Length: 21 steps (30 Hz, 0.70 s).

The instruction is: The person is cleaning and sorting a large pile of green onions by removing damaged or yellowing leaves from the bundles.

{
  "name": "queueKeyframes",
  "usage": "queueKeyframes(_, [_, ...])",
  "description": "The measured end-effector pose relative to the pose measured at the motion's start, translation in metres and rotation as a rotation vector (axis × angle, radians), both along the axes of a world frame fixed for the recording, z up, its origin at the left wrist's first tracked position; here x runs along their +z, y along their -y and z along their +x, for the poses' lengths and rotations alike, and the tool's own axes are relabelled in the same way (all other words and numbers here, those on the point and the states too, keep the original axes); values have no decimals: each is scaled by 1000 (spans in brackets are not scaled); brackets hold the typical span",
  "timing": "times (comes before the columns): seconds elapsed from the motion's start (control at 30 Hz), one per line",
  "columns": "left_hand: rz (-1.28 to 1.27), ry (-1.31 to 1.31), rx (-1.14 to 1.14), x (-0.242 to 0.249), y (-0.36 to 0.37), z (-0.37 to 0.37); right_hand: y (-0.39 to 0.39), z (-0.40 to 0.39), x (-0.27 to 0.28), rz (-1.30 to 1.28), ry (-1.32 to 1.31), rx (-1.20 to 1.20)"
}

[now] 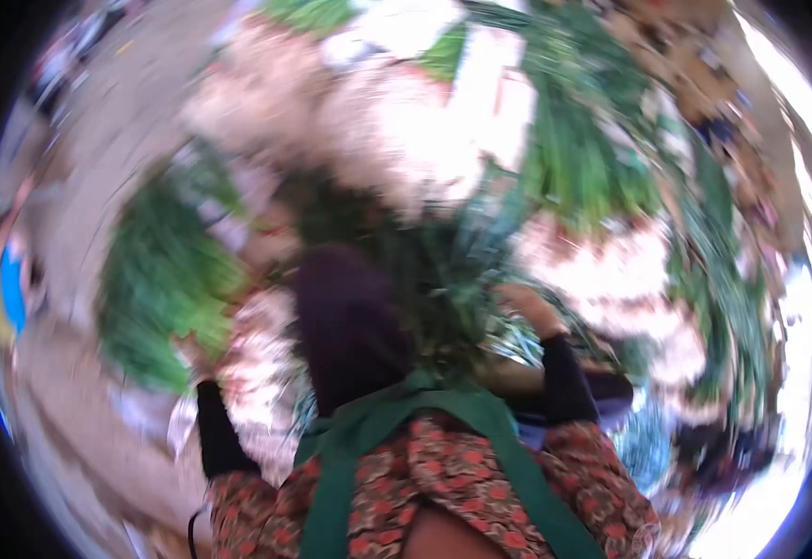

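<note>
At the left, my left hand (pixel 198 360) lies against the lower edge of a big bundle of spring onions (pixel 159 270), its fingers looking spread. The bundle's green tops fan leftward, with pale, reddish root ends towards the middle. My right hand (pixel 529 307) is over loose green leaves (pixel 453 279) in front of my right knee. Its fingers are smeared by motion, so I cannot make out whether anything is in them. A pale heap of root ends (pixel 262 373) sits just right of my left hand.
More bundles with pale roots (pixel 397 121) are stacked ahead, and others (pixel 602 270) stand to the right. Long green leaves (pixel 592 121) cover the upper right. Bare ground (pixel 113 140) runs along the left. A person in blue (pixel 13 289) shows at the far left edge.
</note>
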<state>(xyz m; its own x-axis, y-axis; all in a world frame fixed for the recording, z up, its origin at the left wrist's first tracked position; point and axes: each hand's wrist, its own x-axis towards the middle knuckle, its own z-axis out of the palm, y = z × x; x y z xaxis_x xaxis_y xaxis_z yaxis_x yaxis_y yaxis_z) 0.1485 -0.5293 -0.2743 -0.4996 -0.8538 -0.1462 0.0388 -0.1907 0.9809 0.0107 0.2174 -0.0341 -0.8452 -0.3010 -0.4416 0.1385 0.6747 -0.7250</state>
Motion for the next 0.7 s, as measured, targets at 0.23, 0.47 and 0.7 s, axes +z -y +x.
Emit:
queueKeyframes(0.23, [111,-355,-875,381,-259,-214,-94,-71,-36,347,-514,-208])
queueKeyframes(0.47, [436,-238,-1566,405,-483,-222,-137,-117,-73,819,-592,-612])
queueKeyframes(0.7, [266,144,-1562,316,-504,-221,-79,-70,7,-176,-52,-798])
